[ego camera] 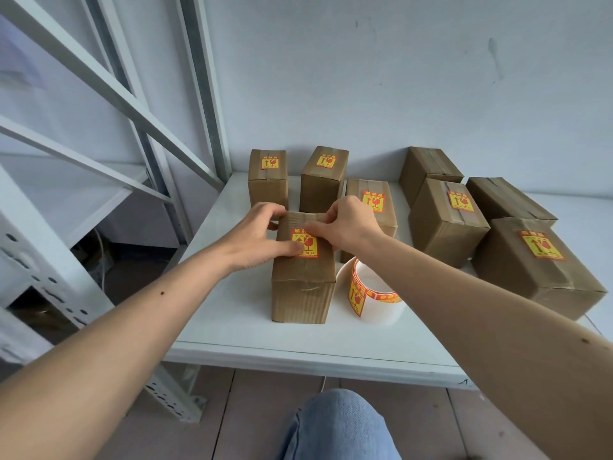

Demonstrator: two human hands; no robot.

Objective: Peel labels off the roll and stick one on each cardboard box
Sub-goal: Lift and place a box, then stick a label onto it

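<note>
Your left hand (255, 239) lies flat on the front box (303, 270), thumb pressing the lower left of the yellow-red label (305, 244); that grip is open and holds nothing. Your right hand (345, 224) pinches around the label's upper right corner, fingertips closed on it against the box top. The label roll (371, 293) sits on the counter (238, 330) just right of this box, touching or nearly so.

Risks, judged from here:
- Smoothing from both ends may trap a crease or bubble mid-label.
- Lifting the pinched corner could skew the label.
- Your right forearm passes over the roll; a drop could knock it.
- Two boxes (428, 167) (507, 197) behind and right of this box show no label; easy to miss.
</note>
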